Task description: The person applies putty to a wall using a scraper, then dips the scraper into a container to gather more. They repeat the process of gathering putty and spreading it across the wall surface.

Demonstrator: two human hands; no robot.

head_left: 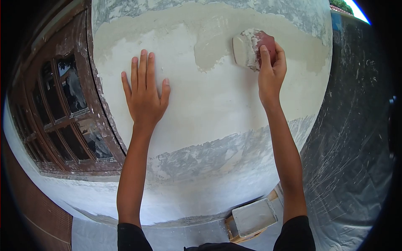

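My left hand [145, 100] lies flat against the wall with its fingers spread, on a pale patch of plaster. In my right hand [272, 75] is a dark red putty scraper [266, 45], held between thumb and fingers at the upper right of the wall. Thick, pale putty clings along the scraper's middle, and its left part is coated too. Around both hands the wall [201, 104] carries a broad cream band of putty. A darker, damp-looking patch [213, 48] shows just left of the scraper. Grey, rougher surface borders the band above and below.
Left of the wall is a brown wooden window [67, 104] with glass panes and white splatters. Below stands a tray of putty [254, 216] on a wooden support [231, 226]. A dark, splattered sheet [347, 138] hangs at the right, and grey covering [180, 236] lies on the floor.
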